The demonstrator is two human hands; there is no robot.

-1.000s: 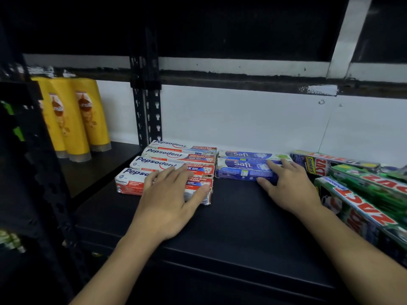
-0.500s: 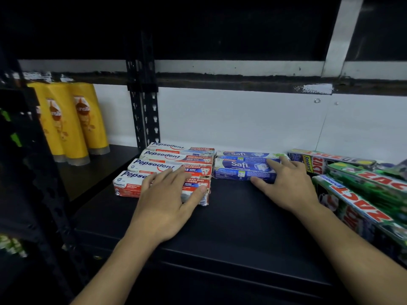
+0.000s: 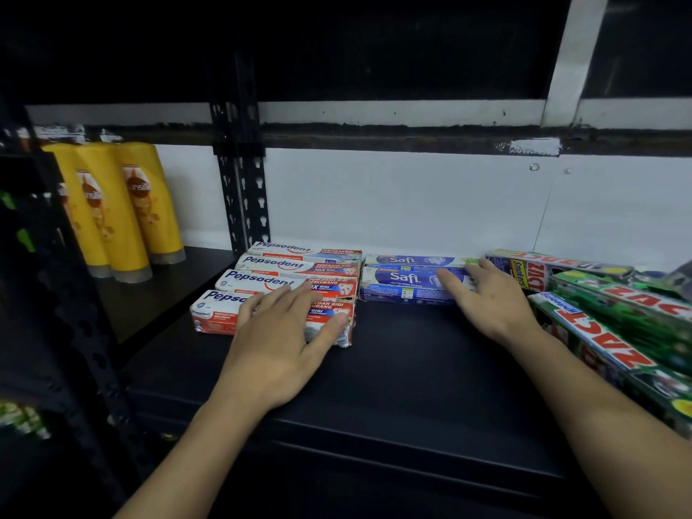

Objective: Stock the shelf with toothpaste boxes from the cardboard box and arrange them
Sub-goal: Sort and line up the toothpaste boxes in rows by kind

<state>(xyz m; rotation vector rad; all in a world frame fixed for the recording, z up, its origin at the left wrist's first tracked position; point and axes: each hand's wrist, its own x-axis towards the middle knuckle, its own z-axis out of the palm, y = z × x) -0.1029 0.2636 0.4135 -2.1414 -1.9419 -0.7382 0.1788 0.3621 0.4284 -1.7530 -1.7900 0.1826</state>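
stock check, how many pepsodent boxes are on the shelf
4, in a row front to back: nearest Pepsodent box under the left hand, second, third, fourth behind it. Any beneath would be hidden.

The flat black shelf board [image 3: 412, 368] looks matt and smooth. The red-and-white Pepsodent cardboard boxes [image 3: 292, 267] carry a printed sheen, the nearest frayed at its right end. The tall yellow plastic bottles [image 3: 123, 211] at left shine glossy.
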